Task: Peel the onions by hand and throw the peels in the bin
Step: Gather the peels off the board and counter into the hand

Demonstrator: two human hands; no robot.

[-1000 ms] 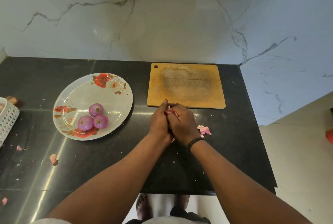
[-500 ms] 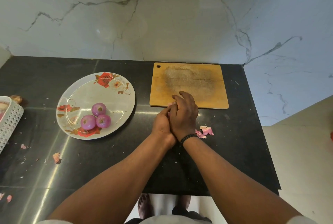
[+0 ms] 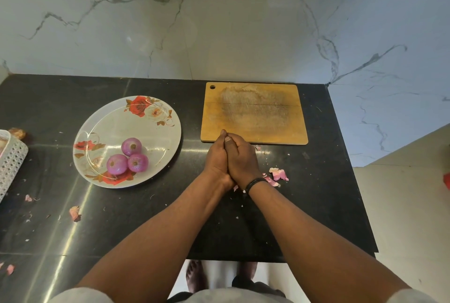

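Black counter (image 3: 136, 215), hands meeting at centre.
I'm seeing left hand (image 3: 217, 160) and right hand (image 3: 241, 159) pressing together, grasp unclear; three onions (image 3: 128, 157) sitting on plate (image 3: 114, 120) at 9 o'clock.

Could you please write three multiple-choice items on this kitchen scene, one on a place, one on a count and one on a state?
1. Where does the wooden chopping board lie?
A. Left of the flowered plate
B. Right of the flowered plate
C. On the flowered plate

2. How many peeled purple onions lie on the white flowered plate?
A. Two
B. Three
C. Five

3. How are the left hand and right hand?
A. Pressed together over the black counter
B. Far apart
C. Flat on the board

Answers: 1 B, the board sits on the counter right of the plate. 2 B, three onions cluster there. 3 A, the hands meet just before the board's near edge.
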